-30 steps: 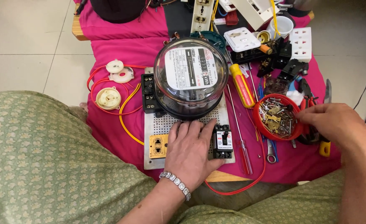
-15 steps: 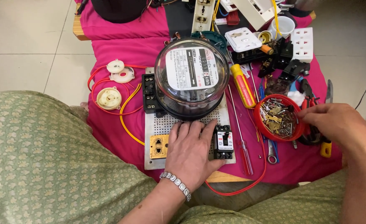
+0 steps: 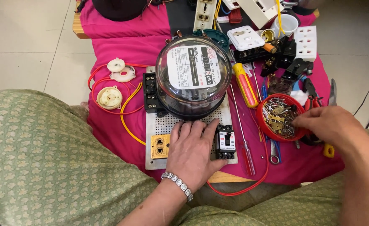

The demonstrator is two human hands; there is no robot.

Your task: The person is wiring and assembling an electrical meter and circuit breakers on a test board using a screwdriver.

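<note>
Pressing flat and open on the perforated board beside the mounted breaker, the left hand steadies it while the right hand picks, fingers pinched, in the red bowl of screws, so fastening looks unfinished.

surface: low wooden table, upper centre of frame | cover: pink cloth | on cloth: perforated board lower centre, red bowl right, yellow-handled screwdriver

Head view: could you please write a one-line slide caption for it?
Left hand rests flat on the perforated board below the round meter; right hand reaches into the red bowl.
</note>
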